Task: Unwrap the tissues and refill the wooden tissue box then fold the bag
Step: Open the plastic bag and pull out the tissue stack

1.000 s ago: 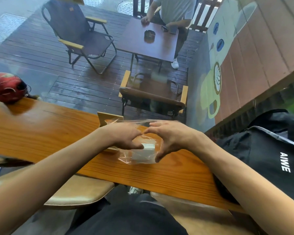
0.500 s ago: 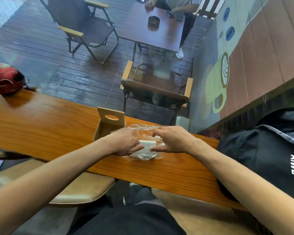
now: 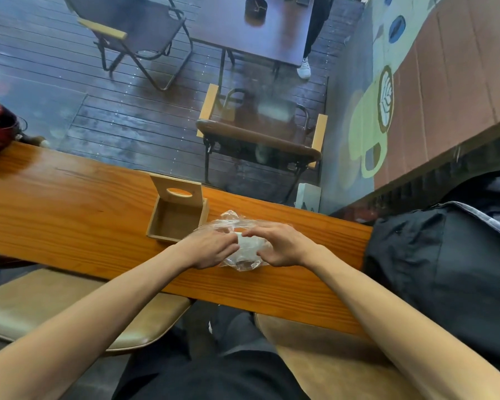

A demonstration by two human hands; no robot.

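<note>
Together, the left hand (image 3: 211, 248) and right hand (image 3: 277, 245) close on a clear plastic bag (image 3: 243, 261) holding white tissues (image 3: 250, 243).
The bag rests on the wooden counter (image 3: 70, 203), just beside the empty wooden tissue box (image 3: 177, 215); a black backpack (image 3: 445, 272) sits at right.

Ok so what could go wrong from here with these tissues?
The plastic bag lies near the counter's front edge; a hard tug from both hands could slide the tissues off. Ripping it might spoil the bag for folding. The left hand, close to the open wooden box, could knock it.
</note>
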